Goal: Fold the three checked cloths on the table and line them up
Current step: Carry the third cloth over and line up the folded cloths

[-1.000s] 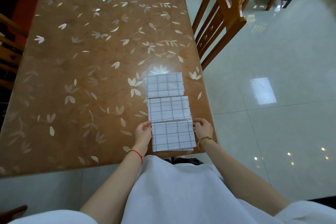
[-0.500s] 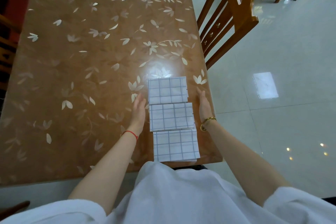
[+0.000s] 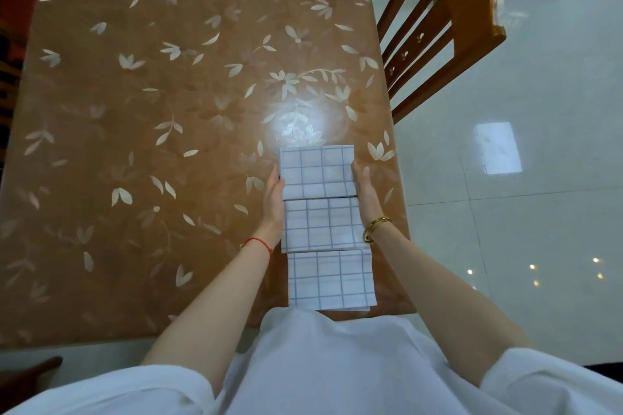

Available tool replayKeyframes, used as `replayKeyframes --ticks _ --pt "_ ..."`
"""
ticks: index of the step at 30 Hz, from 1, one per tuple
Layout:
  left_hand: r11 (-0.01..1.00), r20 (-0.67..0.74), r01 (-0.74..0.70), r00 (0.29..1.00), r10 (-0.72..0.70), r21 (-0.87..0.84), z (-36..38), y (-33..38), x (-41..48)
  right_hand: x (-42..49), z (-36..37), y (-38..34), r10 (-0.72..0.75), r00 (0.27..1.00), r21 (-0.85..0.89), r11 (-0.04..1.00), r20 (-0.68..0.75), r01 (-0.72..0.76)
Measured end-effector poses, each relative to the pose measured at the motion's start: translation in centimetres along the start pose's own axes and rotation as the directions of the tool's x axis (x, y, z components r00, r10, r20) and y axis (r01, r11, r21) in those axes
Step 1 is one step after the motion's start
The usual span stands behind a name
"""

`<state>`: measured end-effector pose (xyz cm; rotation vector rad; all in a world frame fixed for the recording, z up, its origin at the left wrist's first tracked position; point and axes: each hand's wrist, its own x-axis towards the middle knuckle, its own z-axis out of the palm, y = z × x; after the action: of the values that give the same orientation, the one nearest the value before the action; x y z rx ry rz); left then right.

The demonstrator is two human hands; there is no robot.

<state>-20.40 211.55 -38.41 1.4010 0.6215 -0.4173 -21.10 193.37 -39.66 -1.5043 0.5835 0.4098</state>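
Three folded checked cloths (image 3: 322,224) lay edge to edge in one column near the right edge of the brown leaf-patterned worktop (image 3: 135,145), while the left hand (image 3: 274,202) and right hand (image 3: 365,192), fingers straight and unclenched, pressed the farthest cloth (image 3: 317,170) from either side, with one wooden chair (image 3: 445,27) beside on glossy white floor (image 3: 522,229).

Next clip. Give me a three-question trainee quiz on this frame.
1. How many folded checked cloths lie on the table?
2. True or false: the left hand and right hand grip the nearest cloth.
3. Which wrist wears the gold bracelet? A left, B right.
Key: 1 three, in a column. 2 false: both hands are straight-fingered along the sides of the far cloth. 3 B.
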Motion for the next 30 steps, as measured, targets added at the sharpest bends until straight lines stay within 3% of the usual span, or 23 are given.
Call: replayKeyframes --ticks 9,27,30 --pt "1.0 -0.001 -0.025 1.0 0.025 0.007 -0.4 0.1 -0.4 -0.5 -1.0 -0.1 0.015 0.997 0.047 0.999 -0.081 -0.011" --pt "1.0 -0.028 0.003 1.0 -0.003 0.011 -3.0 -3.3 -5.7 -5.2 -1.8 3.9 0.03 0.998 0.13 0.991 -0.046 -0.024" --pt "1.0 -0.037 -0.002 0.999 0.003 0.01 -3.6 -3.4 -6.0 -5.7 -2.4 4.0 0.046 0.993 0.072 0.997 -0.105 -0.039"
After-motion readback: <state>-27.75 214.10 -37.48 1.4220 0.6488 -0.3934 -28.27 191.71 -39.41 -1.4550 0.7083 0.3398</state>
